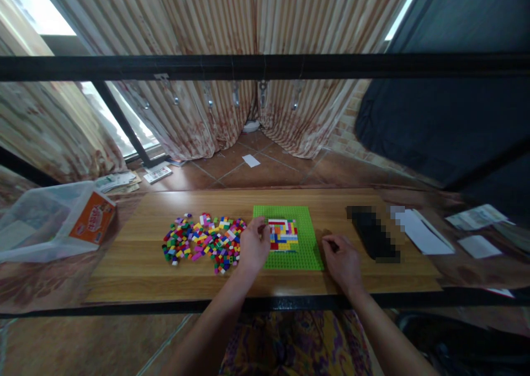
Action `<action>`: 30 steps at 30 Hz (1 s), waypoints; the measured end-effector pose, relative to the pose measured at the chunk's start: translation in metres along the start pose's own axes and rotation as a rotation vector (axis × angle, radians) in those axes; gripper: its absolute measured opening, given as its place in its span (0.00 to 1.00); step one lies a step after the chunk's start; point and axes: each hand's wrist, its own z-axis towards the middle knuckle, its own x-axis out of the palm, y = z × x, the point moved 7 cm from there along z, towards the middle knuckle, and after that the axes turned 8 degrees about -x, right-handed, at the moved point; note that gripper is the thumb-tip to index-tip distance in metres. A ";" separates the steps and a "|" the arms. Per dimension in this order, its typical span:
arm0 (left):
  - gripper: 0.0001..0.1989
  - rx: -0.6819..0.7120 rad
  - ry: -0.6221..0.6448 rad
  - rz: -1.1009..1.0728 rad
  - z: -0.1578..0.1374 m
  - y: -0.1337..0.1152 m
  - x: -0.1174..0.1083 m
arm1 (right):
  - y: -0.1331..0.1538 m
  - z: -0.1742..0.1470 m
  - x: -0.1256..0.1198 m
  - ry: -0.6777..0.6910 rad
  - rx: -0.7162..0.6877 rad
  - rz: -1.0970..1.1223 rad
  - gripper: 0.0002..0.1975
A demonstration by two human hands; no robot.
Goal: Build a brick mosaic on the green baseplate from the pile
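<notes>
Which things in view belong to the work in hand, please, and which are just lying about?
In use:
green baseplate
bricks built on it
loose brick pile

Apparently just lying about:
blurred black object
white paper on the floor
clear bin (role uncertain)

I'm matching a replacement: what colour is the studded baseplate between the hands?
The baseplate is bright green, seen best in the head view.
</notes>
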 end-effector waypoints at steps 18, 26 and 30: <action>0.26 -0.224 0.057 -0.154 0.013 0.032 0.021 | 0.002 0.001 -0.002 0.017 0.035 -0.002 0.14; 0.23 -0.234 0.059 -0.204 0.009 0.033 0.022 | -0.005 -0.003 0.000 0.034 0.016 -0.032 0.16; 0.23 -0.185 0.014 -0.176 0.004 0.027 0.017 | -0.008 -0.003 0.000 0.035 0.011 -0.045 0.16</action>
